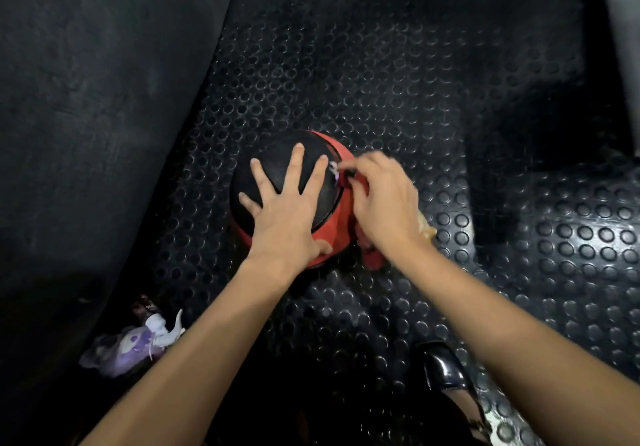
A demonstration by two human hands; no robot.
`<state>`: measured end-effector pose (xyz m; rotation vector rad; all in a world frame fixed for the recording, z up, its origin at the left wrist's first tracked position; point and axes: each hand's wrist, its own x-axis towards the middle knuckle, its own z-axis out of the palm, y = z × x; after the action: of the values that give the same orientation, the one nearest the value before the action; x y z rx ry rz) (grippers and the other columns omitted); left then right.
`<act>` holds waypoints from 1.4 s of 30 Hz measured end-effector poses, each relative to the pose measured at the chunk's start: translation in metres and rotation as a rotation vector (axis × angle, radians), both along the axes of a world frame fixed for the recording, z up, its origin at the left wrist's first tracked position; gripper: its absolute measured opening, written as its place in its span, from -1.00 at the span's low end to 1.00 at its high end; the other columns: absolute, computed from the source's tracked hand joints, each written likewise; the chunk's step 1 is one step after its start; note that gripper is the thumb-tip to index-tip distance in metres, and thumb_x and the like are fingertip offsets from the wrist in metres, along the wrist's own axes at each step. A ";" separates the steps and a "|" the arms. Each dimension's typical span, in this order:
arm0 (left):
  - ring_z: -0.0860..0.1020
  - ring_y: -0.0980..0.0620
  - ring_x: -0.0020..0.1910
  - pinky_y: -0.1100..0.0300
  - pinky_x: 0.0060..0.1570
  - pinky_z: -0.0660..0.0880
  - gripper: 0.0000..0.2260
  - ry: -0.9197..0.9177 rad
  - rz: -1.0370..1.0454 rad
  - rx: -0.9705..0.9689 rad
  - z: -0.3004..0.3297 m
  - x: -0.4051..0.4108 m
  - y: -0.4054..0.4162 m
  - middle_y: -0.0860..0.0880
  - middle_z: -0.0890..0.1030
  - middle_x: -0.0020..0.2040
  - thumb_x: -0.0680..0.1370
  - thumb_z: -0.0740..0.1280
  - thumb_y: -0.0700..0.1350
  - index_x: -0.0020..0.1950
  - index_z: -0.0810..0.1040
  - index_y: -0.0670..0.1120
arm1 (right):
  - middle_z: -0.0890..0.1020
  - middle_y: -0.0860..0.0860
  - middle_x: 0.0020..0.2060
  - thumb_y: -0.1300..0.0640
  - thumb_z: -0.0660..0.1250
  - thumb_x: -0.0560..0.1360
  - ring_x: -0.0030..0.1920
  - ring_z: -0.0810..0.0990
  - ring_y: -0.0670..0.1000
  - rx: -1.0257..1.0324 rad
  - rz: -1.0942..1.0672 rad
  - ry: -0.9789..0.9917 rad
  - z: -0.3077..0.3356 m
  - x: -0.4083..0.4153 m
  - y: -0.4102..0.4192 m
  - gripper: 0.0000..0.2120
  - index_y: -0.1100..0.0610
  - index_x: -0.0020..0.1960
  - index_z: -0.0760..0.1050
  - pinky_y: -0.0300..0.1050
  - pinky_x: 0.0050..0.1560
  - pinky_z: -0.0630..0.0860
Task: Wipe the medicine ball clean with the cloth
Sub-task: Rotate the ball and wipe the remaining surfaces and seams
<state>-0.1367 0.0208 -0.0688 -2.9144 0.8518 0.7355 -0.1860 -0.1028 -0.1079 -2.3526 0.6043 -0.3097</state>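
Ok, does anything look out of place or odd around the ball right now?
One thing: a purple and white shoe lies tipped on its side on the studded mat, well behind the ball. Otherwise nothing odd: the left hand lies spread on the ball, and the right hand holds the cloth against it.

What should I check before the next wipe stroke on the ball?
1. Black-and-red rubber medicine ball resting on studded black rubber floor mat: ok.
2. Left hand spread flat on the ball, steadying it: ok.
3. Right hand grip on red-and-orange cloth: ok, fingers curled.
4. Cloth touching the ball: cannot tell, the hand hides it.
5. Dirt left on the ball: cannot tell, motion blur.
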 end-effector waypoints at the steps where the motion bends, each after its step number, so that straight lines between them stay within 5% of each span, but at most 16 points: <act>1: -0.35 -0.42 0.43 -0.46 0.32 -0.01 0.08 -0.006 -0.006 0.005 0.000 -0.002 -0.001 0.09 -0.40 0.50 0.36 0.51 0.10 0.53 -0.30 0.15 | 0.59 -0.07 0.00 0.23 0.25 0.50 0.04 0.52 0.04 0.003 -0.015 0.030 -0.001 0.014 -0.008 -0.75 -0.03 0.07 0.59 -0.05 -0.02 0.47; 9: -0.34 -0.39 0.44 -0.44 0.35 0.01 0.12 0.021 0.003 0.023 0.003 0.006 0.005 0.13 -0.41 0.49 0.32 0.54 0.11 0.52 -0.31 0.16 | 0.58 -0.16 -0.02 0.20 0.31 0.49 0.03 0.51 -0.05 0.103 -0.014 -0.020 0.004 -0.023 0.012 -0.78 -0.06 0.05 0.59 -0.10 -0.03 0.45; 16: -0.35 -0.40 0.44 -0.46 0.33 0.01 0.11 0.010 -0.103 0.029 0.004 0.006 0.005 0.12 -0.41 0.50 0.32 0.53 0.11 0.52 -0.29 0.18 | 0.60 -0.05 0.07 0.24 0.24 0.49 0.11 0.54 0.06 0.091 -0.057 0.117 -0.004 0.027 -0.024 -0.71 -0.06 0.08 0.59 -0.04 0.03 0.46; 19: -0.27 -0.28 0.50 -0.41 0.37 0.01 -0.01 0.076 -0.089 -0.061 0.008 0.018 0.013 0.24 -0.24 0.51 0.31 0.52 0.16 0.53 -0.09 0.23 | 0.59 -0.13 0.02 0.19 0.29 0.50 0.07 0.53 -0.01 0.113 -0.068 0.062 -0.007 0.002 -0.011 -0.77 -0.07 0.05 0.58 -0.09 -0.03 0.44; 22: 0.14 -0.18 0.50 -0.31 0.39 0.15 -0.37 0.081 0.108 -0.378 0.012 0.034 0.010 0.14 0.25 0.45 0.42 0.22 0.36 0.43 0.30 0.14 | 0.58 -0.18 -0.01 0.21 0.32 0.47 0.04 0.52 -0.05 0.101 -0.061 0.011 -0.010 -0.015 0.001 -0.76 -0.07 0.05 0.58 -0.11 -0.04 0.44; 24: 0.29 -0.11 0.42 -0.23 0.37 0.22 -0.55 -0.013 0.253 -0.508 0.007 0.040 0.003 0.05 0.39 0.39 0.56 0.13 0.22 0.38 0.40 0.06 | 0.57 -0.19 -0.01 0.22 0.33 0.47 0.04 0.51 -0.06 0.104 -0.037 0.000 -0.010 -0.021 0.008 -0.74 -0.07 0.08 0.56 -0.13 -0.04 0.44; 28: 0.13 -0.03 0.51 -0.17 0.47 -0.03 -0.57 -0.201 0.268 -0.386 -0.018 0.038 -0.001 0.06 0.29 0.49 0.66 -0.05 0.09 0.48 0.30 0.02 | 0.53 -0.21 0.00 0.21 0.32 0.49 0.05 0.48 -0.09 0.122 0.010 -0.011 -0.004 -0.030 0.022 -0.72 -0.07 0.14 0.54 -0.24 -0.04 0.39; 31: 0.20 -0.01 0.49 -0.08 0.47 0.02 -0.46 -0.329 0.221 -0.430 -0.031 0.039 0.007 0.07 0.37 0.45 0.59 -0.15 0.12 0.44 0.38 0.01 | 0.53 -0.21 -0.01 0.21 0.30 0.49 0.02 0.46 -0.10 0.090 0.036 -0.014 -0.004 -0.021 0.022 -0.73 -0.07 0.12 0.55 -0.23 -0.12 0.34; 37: 0.29 -0.02 0.44 -0.08 0.44 0.14 -0.55 -0.382 0.283 -0.506 -0.036 0.039 0.015 0.06 0.45 0.39 0.59 -0.03 0.04 0.38 0.46 0.00 | 0.56 -0.12 0.03 0.21 0.26 0.51 0.05 0.48 0.00 0.090 -0.056 0.033 -0.003 0.019 0.015 -0.74 -0.05 0.11 0.57 -0.10 -0.06 0.41; 42: 0.29 -0.01 0.44 -0.11 0.42 0.19 -0.55 -0.354 0.336 -0.565 -0.034 0.043 0.024 0.06 0.46 0.39 0.59 0.00 0.05 0.37 0.47 0.00 | 0.57 -0.09 -0.10 0.19 0.21 0.49 -0.11 0.50 0.01 -0.063 0.113 -0.083 0.005 -0.006 0.035 -0.75 -0.03 0.05 0.59 -0.16 -0.29 0.45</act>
<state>-0.0937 0.0448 -0.1031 -3.5747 0.6138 -0.0598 -0.1921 -0.0676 -0.1031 -2.4102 0.4264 -0.3785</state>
